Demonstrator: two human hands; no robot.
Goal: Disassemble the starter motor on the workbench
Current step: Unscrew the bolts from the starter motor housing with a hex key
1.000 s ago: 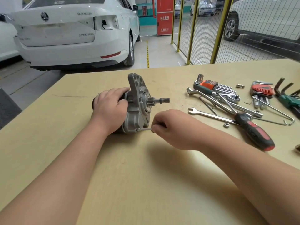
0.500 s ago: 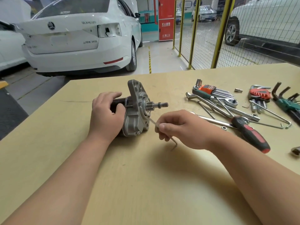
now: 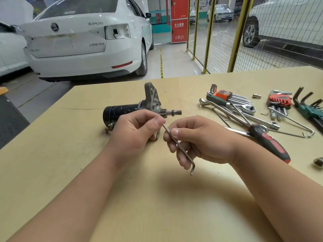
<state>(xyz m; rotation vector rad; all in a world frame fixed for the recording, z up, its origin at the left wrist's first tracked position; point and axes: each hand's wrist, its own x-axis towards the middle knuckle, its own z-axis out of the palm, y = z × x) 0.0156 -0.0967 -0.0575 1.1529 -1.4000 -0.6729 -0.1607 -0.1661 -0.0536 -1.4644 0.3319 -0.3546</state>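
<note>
The starter motor (image 3: 122, 110) lies on its side on the workbench (image 3: 70, 172), black body to the left, grey flange upright, pinion shaft pointing right. My left hand (image 3: 134, 131) is in front of the motor, off it, and pinches the top end of a thin L-shaped hex key (image 3: 180, 149) between thumb and forefinger. My right hand (image 3: 201, 140) holds the same hex key lower down, fingers curled round its shaft. The key's bent end hangs below my right hand.
To the right lie a red-and-black-handled screwdriver (image 3: 269, 142), a ratchet and wrenches (image 3: 244, 110), two hex key sets (image 3: 279, 100) and green-handled tools (image 3: 309, 109). A small socket (image 3: 318, 162) sits at the right edge. Parked cars and a yellow fence stand beyond the bench.
My left hand let go of the motor and came to the hex key's tip. My right hand drew the key away from the motor's lower bolt and raised it.
</note>
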